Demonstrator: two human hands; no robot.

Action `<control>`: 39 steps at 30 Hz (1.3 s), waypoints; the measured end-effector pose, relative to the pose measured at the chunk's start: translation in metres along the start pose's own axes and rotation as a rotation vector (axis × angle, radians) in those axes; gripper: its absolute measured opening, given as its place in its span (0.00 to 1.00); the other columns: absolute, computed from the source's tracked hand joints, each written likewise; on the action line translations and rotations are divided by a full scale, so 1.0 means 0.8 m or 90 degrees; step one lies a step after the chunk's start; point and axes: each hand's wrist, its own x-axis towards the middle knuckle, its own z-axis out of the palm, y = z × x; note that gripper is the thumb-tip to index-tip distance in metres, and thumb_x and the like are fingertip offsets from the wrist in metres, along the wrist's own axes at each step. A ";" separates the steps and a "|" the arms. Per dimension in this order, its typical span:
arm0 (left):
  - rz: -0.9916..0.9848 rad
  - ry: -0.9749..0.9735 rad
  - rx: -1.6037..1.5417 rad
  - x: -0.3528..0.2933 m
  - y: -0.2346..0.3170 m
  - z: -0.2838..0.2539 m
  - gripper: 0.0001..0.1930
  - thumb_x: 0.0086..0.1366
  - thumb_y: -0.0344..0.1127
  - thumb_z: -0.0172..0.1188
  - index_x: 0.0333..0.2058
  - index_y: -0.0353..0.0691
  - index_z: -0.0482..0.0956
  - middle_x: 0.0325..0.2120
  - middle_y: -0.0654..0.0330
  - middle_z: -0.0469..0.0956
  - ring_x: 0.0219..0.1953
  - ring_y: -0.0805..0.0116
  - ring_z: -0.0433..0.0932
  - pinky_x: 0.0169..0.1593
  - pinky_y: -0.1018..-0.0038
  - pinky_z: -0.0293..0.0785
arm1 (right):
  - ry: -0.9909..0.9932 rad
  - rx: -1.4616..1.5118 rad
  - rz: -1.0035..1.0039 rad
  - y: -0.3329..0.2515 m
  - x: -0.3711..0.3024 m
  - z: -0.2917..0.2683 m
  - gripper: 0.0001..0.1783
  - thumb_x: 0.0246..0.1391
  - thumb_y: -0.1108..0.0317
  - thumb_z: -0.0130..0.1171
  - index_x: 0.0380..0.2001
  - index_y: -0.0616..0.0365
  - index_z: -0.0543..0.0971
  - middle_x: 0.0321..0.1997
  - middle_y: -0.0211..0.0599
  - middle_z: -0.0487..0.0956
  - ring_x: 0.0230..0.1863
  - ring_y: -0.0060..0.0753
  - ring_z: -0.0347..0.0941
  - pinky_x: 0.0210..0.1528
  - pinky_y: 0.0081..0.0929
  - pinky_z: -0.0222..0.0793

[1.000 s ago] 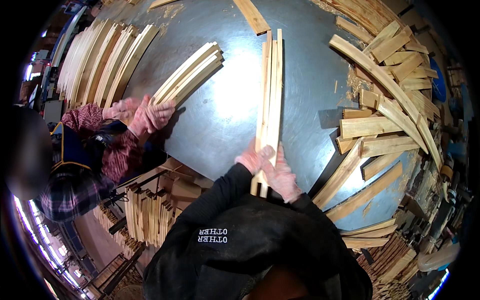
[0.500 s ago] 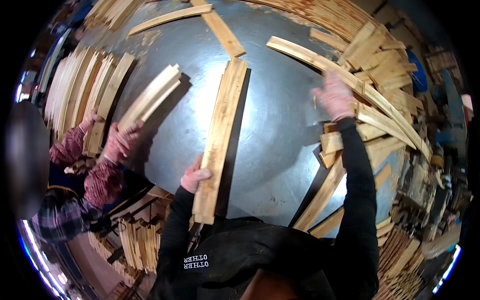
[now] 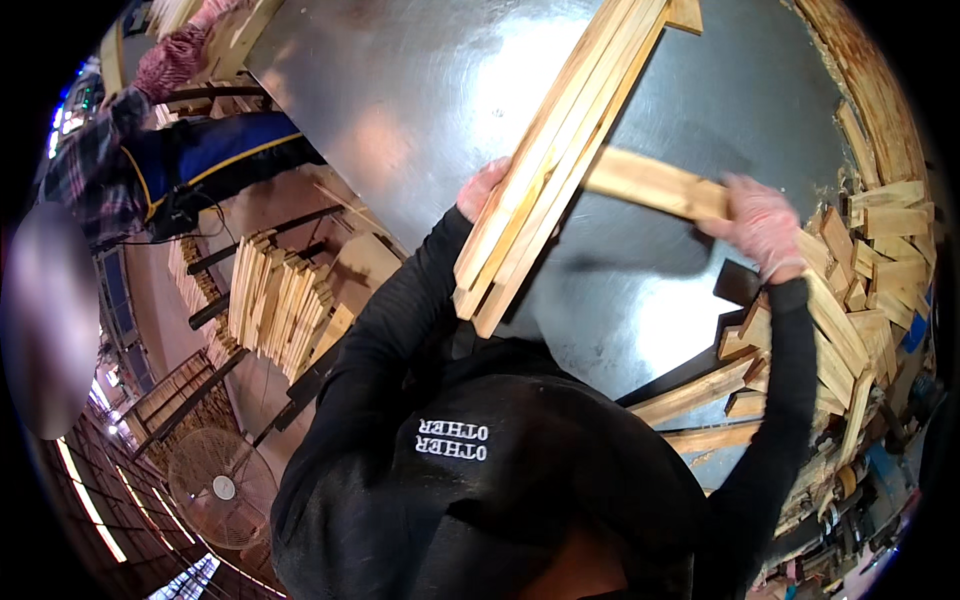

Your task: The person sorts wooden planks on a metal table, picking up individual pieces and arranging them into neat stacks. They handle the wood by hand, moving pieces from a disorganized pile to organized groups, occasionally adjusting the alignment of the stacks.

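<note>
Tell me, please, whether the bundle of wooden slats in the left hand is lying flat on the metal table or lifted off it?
Lifted. The bundle of slats is tilted, its near end raised clear of the metal table by the left hand.

The bundle of wood strips [image 3: 545, 170] at the centre of the frame is pale yellow with light tan grain, and the single slat [image 3: 655, 183] to its right is the same pale wood colour, as is the heap of offcuts [image 3: 860, 270] along the right edge. The table [image 3: 400, 120] beneath is shiny silver-grey, while both sleeves are black. At upper left, a co-worker's shirt [image 3: 95, 150] is red-and-dark plaid over a blue apron [image 3: 215, 150] with yellow trim.
</note>
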 end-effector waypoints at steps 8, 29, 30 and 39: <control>0.029 0.358 0.185 0.015 -0.005 0.025 0.24 0.66 0.43 0.61 0.55 0.32 0.73 0.48 0.49 0.79 0.49 0.56 0.79 0.55 0.63 0.77 | 0.143 1.331 0.116 -0.254 0.066 0.021 0.36 0.57 0.65 0.65 0.65 0.59 0.60 0.53 0.40 0.75 0.50 0.27 0.73 0.50 0.24 0.72; 0.528 0.607 1.448 -0.110 0.125 0.037 0.39 0.55 0.43 0.67 0.61 0.31 0.61 0.45 0.43 0.74 0.46 0.43 0.75 0.50 0.58 0.73 | 0.016 1.375 0.205 -0.294 0.123 0.040 0.40 0.47 0.64 0.72 0.60 0.62 0.64 0.46 0.40 0.78 0.44 0.30 0.75 0.47 0.27 0.73; 0.625 0.495 1.303 -0.112 0.109 -0.006 0.42 0.54 0.45 0.69 0.62 0.32 0.60 0.46 0.43 0.74 0.46 0.44 0.76 0.51 0.58 0.74 | 0.021 1.376 0.204 -0.301 0.126 0.037 0.40 0.48 0.61 0.71 0.60 0.62 0.65 0.47 0.41 0.78 0.45 0.30 0.74 0.48 0.27 0.72; 0.025 0.657 1.102 -0.069 0.034 0.021 0.41 0.49 0.51 0.72 0.56 0.35 0.66 0.44 0.43 0.78 0.46 0.48 0.79 0.49 0.60 0.75 | 0.075 1.144 0.278 -0.308 0.142 0.056 0.45 0.51 0.48 0.67 0.61 0.69 0.63 0.51 0.45 0.77 0.50 0.35 0.73 0.53 0.27 0.68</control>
